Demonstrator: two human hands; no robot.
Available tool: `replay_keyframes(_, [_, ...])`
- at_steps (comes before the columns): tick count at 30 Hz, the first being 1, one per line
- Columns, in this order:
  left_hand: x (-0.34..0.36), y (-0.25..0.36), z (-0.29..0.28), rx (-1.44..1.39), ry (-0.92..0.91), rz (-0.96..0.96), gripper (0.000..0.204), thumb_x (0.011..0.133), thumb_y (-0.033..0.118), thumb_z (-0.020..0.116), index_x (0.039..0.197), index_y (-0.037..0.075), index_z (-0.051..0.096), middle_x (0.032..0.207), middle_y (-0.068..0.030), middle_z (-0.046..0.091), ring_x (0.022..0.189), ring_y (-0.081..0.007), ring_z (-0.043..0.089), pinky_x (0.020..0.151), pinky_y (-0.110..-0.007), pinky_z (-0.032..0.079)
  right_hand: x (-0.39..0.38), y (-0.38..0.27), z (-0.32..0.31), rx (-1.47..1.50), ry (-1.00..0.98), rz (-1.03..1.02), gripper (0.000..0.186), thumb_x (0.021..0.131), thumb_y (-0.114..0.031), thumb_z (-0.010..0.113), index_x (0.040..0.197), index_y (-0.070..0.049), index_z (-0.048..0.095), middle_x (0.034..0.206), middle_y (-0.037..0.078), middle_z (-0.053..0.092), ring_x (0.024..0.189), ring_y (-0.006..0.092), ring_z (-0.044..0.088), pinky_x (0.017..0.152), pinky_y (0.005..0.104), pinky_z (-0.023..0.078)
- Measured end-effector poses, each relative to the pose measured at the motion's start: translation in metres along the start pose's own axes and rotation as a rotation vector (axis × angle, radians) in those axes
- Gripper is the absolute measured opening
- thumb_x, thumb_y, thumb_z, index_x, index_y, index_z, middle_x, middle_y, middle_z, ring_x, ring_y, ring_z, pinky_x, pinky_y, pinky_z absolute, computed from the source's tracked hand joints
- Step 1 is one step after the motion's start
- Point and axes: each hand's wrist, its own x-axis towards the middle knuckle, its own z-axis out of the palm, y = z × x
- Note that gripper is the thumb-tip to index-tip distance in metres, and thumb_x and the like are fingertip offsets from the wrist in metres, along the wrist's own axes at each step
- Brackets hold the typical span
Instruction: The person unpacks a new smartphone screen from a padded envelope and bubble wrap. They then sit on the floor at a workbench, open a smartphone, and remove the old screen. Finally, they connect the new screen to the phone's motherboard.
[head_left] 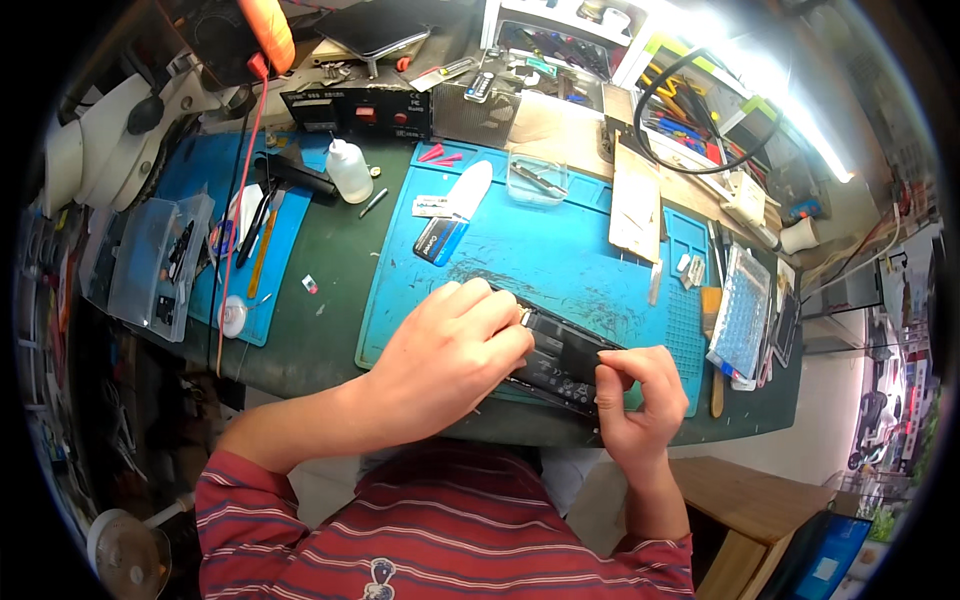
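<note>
Seen from above, a person in a red striped shirt (440, 540) works at a cluttered repair bench. Just below the centre of the frame, an opened dark phone (565, 360) lies tilted on the near edge of a blue work mat (560, 250), its black inner parts showing. The left hand (450, 355) lies palm down over the phone's left end, fingers curled and pressing along its upper edge. The right hand (635, 395), at lower right of centre, is closed in a pinch, thumb and fingertips meeting at the phone's right end; what they grip, if anything, is too small to tell. Above the hands, toward upper centre, a blue and white flat tool (455, 210) lies on the mat, beside a small clear plastic box (537, 180). A white squeeze bottle (348, 170) stands on the dark green bench top (330, 300) at upper left of centre. A second, smaller blue mat (265, 260) sits at left, with a clear lidded parts case (150, 260) by it at the far left edge. A red wire (245, 170) runs down from the top left. At right, a clear tray of small parts (742, 310) rests at the mat's edge.
</note>
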Motion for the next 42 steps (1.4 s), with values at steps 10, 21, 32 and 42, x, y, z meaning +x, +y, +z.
replay_keyframes(10, [0.009,-0.007,0.006,0.110,-0.087,0.035,0.019,0.075,0.005,0.080,0.087,0.009,0.066,0.089,-0.0043,0.059,0.084,-0.0245,0.057,0.076,-0.036,0.046,-0.010,0.012,-0.006,0.025,0.101,0.028,0.019,0.085,0.007,0.075,0.100,-0.003,0.072,0.084,0.007,0.069,0.067,0.0198,0.058,0.061,0.0310,0.046])
replay_keyframes(21, [0.008,-0.017,0.000,0.013,-0.026,-0.050,0.018,0.077,0.003,0.080,0.089,0.008,0.068,0.087,-0.0057,0.060,0.083,-0.0259,0.059,0.074,-0.037,0.048,-0.010,0.014,-0.005,0.048,0.109,0.026,0.020,0.083,0.007,0.076,0.100,-0.004,0.072,0.085,0.008,0.071,0.066,0.0214,0.059,0.062,0.0326,0.045])
replay_keyframes(32, [0.010,-0.013,-0.005,-0.038,-0.097,-0.043,0.018,0.080,0.007,0.082,0.092,0.008,0.069,0.090,-0.0055,0.061,0.084,-0.0260,0.058,0.076,-0.038,0.046,-0.009,0.014,-0.006,0.069,0.104,0.042,0.021,0.083,0.007,0.076,0.100,-0.004,0.072,0.085,0.008,0.071,0.066,0.0214,0.060,0.063,0.0325,0.045])
replay_keyframes(42, [0.011,-0.016,0.003,-0.071,-0.111,-0.009,0.017,0.080,0.006,0.081,0.092,0.007,0.069,0.091,-0.0064,0.061,0.085,-0.0275,0.058,0.077,-0.038,0.046,-0.009,0.013,-0.006,0.070,0.093,0.045,0.020,0.083,0.007,0.075,0.100,-0.004,0.072,0.084,0.008,0.070,0.067,0.0214,0.060,0.063,0.0326,0.046])
